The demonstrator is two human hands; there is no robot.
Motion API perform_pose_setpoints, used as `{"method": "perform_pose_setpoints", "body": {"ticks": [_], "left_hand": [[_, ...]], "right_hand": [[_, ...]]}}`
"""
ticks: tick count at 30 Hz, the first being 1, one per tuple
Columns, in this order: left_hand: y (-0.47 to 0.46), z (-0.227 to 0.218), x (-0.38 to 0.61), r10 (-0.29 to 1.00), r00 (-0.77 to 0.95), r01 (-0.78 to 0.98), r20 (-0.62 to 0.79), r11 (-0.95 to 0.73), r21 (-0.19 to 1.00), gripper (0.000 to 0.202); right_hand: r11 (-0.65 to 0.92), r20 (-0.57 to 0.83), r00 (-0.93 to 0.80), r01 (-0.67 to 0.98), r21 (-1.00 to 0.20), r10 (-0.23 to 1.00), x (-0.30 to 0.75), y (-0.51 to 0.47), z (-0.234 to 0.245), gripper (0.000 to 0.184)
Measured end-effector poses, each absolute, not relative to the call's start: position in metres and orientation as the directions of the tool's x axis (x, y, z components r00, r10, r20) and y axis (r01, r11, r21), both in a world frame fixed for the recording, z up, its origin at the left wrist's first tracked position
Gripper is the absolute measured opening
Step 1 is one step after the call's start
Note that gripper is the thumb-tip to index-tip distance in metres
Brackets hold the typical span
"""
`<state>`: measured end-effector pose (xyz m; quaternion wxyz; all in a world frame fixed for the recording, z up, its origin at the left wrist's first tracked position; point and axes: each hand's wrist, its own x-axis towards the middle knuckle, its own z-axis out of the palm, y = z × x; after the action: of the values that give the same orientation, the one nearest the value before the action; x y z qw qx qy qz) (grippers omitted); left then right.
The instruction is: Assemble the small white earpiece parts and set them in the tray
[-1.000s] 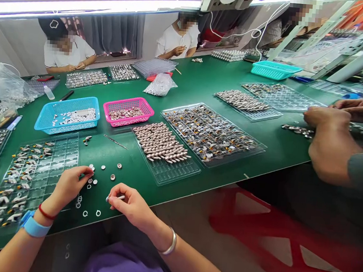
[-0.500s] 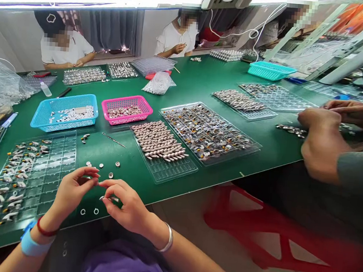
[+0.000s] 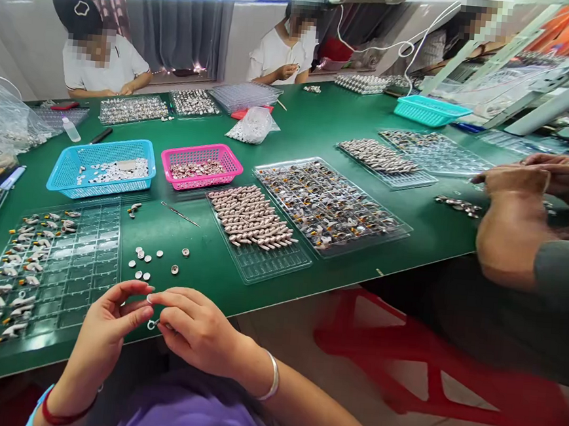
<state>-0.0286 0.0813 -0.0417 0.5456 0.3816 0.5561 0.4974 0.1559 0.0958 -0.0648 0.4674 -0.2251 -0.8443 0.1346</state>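
My left hand (image 3: 108, 327) and my right hand (image 3: 196, 329) meet at the near edge of the green table (image 3: 321, 121). Their fingertips pinch together on a tiny part that I cannot make out. A small white ring (image 3: 150, 324) shows just below the fingertips. Several small round metal parts (image 3: 143, 262) lie loose on the table just beyond my hands. A clear compartment tray (image 3: 48, 266) with white-tipped pieces lies to the left of my left hand.
A blue basket (image 3: 101, 167) and a pink basket (image 3: 201, 166) stand further back. Clear trays of parts (image 3: 331, 207) fill the middle. Tweezers (image 3: 180, 213) lie near the pink basket. A person's hands (image 3: 516, 211) work at the right; two people sit across. A red stool (image 3: 429, 375) stands below.
My left hand left the loose parts and came to my right hand. Both hands drew back toward me, fingertips now touching at the table's edge.
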Motion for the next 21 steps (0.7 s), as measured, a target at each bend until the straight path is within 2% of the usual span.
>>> {"method": "perform_pose_setpoints", "body": {"ticks": [7, 11, 14, 16, 19, 21], "left_hand": [[0.068, -0.048, -0.021, 0.966, -0.135, -0.14, -0.219, 0.201, 0.97, 0.026], [0.058, -0.047, -0.02, 0.976, -0.18, 0.009, -0.122, 0.126, 0.992, 0.022], [0.05, -0.044, -0.018, 0.986, -0.163, 0.181, 0.024, 0.006, 0.984, 0.017], [0.045, -0.043, -0.016, 0.991, -0.109, 0.24, 0.08, -0.052, 0.969, 0.015], [0.039, -0.04, -0.011, 0.993, -0.052, 0.238, 0.105, -0.089, 0.967, 0.017], [0.036, -0.039, -0.007, 0.994, -0.049, 0.216, 0.098, -0.086, 0.973, 0.016]], "right_hand": [[0.793, 0.702, -0.399, 0.122, -0.597, 0.59, 0.16, 0.085, -0.051, 0.007], [0.693, 0.627, -0.379, 0.055, -0.719, 0.68, 0.164, 0.08, -0.045, 0.008], [0.542, 0.491, -0.385, 0.03, -0.84, 0.782, 0.166, 0.077, -0.043, 0.004], [0.387, 0.352, -0.396, 0.01, -0.922, 0.848, 0.167, 0.077, -0.04, 0.004], [0.122, 0.14, -0.434, -0.071, -0.99, 0.89, 0.169, 0.079, -0.035, 0.01], [0.003, 0.059, -0.461, -0.123, -0.992, 0.885, 0.17, 0.08, -0.031, 0.013]]}}
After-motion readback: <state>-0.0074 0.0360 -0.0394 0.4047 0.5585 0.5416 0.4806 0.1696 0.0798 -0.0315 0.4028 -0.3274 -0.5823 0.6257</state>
